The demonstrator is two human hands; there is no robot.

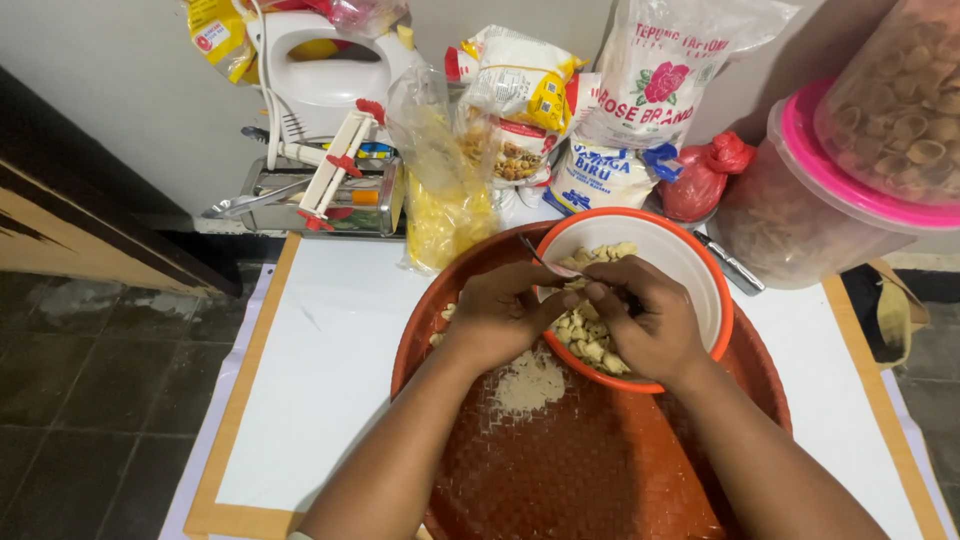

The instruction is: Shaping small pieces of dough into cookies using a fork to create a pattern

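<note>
1. my left hand point(497, 312) and right hand point(645, 325) pinch a dough piece point(572, 297) together, fingers closed.
2. it sits over the bowl point(690, 262), 12 o'clock on the tray point(600, 470).
3. risk: leaning could tip the bowl.

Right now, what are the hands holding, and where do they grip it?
Both hands, left hand and right hand, pinch something small over the white bowl; a thin metal tool sticks out, but the grip is hidden.

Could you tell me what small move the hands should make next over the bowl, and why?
Probably drop the shaped piece onto the tray. Both the left hand and the right hand meet over the bowl, pinching a small dough piece against a thin metal tool. The bowl holds many more pieces, and a few pieces and some flour already lie on the tray.
</note>
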